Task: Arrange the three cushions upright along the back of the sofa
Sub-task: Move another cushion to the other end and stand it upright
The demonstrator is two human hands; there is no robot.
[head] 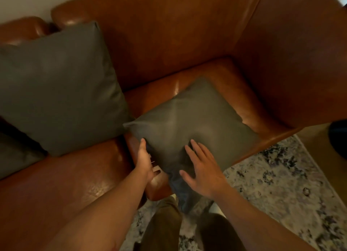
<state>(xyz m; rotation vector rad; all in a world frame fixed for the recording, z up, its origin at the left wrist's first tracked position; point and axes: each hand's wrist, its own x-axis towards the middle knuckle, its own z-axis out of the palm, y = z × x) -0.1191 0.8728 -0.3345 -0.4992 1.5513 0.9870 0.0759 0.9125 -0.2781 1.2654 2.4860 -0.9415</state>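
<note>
One grey cushion (189, 126) lies flat on the right seat of the brown leather sofa (187, 44), its near corner hanging over the front edge. My left hand (144, 160) is under the cushion's left edge, thumb up against its side. Flat on top of the near corner rests my right hand (201, 166), fingers spread. A second grey cushion (60, 89) leans upright against the sofa back at the left. Part of a third grey cushion (15, 155) shows at the far left edge, mostly out of view.
The sofa's right armrest (300, 63) rises beside the flat cushion. A patterned rug (281, 185) covers the floor in front. My legs (163, 228) stand close to the seat edge. A dark object (339, 140) sits at the right edge.
</note>
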